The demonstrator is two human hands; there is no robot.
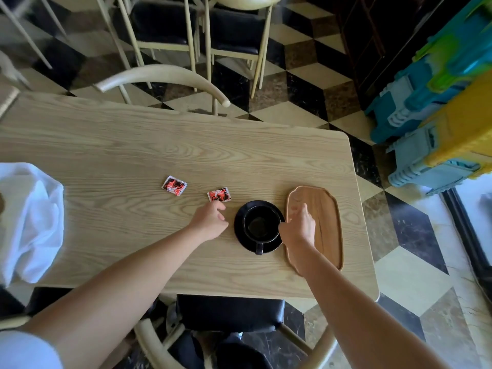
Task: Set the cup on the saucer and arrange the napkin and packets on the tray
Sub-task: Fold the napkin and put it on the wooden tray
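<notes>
Black cup [259,225] sits on its saucer [241,230], centre frame. Right hand [299,227] hides the saucer's right edge, grip unclear; left hand [210,221] loosely curled, empty, just below a packet [219,194]. Napkin [29,222] cut off far left.

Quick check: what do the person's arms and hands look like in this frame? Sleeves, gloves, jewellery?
Both forearms are bare. The left hand and right hand wear no gloves, and no rings, watch or bracelets show. A light, whitish short sleeve shows at the left upper arm; the right arm is bare up to the frame edge.

Both arms outstretched; left hand [210,221] fingers loosely curled, empty; right hand [299,226] loosely curled, empty.
</notes>
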